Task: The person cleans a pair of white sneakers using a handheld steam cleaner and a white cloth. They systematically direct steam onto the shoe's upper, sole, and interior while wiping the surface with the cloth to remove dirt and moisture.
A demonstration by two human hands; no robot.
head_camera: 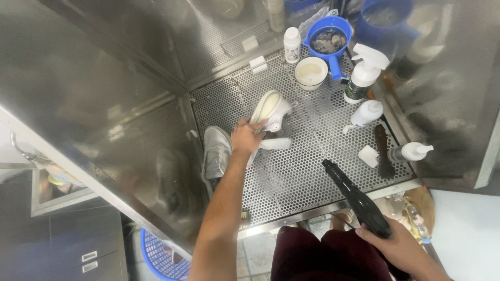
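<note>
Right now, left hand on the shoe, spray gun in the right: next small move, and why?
Probably swing the spray gun up toward the shoe. The left hand holds the shoe tipped, sole showing, over the perforated tray, while the right hand keeps the nozzle low, short of it.

A white shoe [269, 110] with a cream sole sits at the left hand's [246, 136] fingertips; a grey shoe [216, 152] lies beside its wrist. The right hand's [398, 244] fingers wrap a black spray gun [354, 198]. The steel tray [291, 171] is hole-patterned.
</note>
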